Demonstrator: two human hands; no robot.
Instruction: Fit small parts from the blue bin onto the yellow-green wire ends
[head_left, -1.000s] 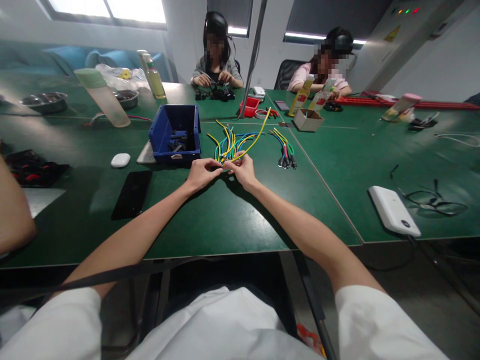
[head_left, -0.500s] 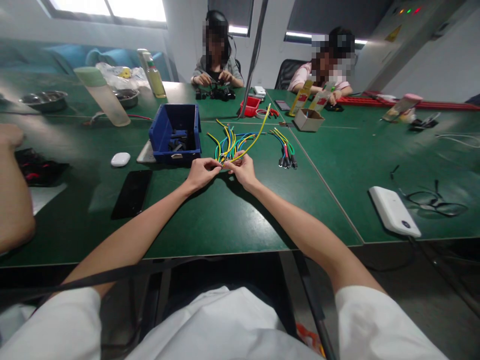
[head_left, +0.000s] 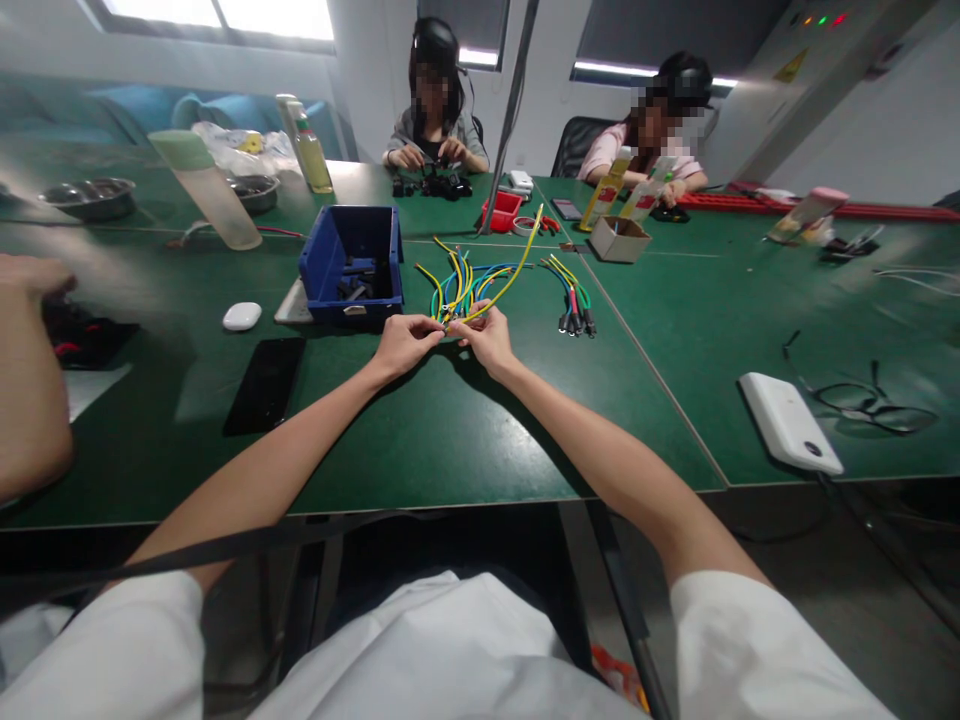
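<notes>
Left hand [head_left: 405,343] and right hand [head_left: 489,340] each pinched yellow wire [head_left: 517,270] near its end, at front of wire bundle [head_left: 454,288] on bench [head_left: 450,430], beside blue bin [head_left: 352,262]; sorting seemingly in hand, tangle called for firm grip

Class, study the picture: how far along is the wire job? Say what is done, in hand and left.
Done, it seems: one bundle with plugs lies aside. In hand: the left hand and right hand pinch a yellow wire. Left: the loose wire pile behind them, and parts in the blue bin.
</notes>
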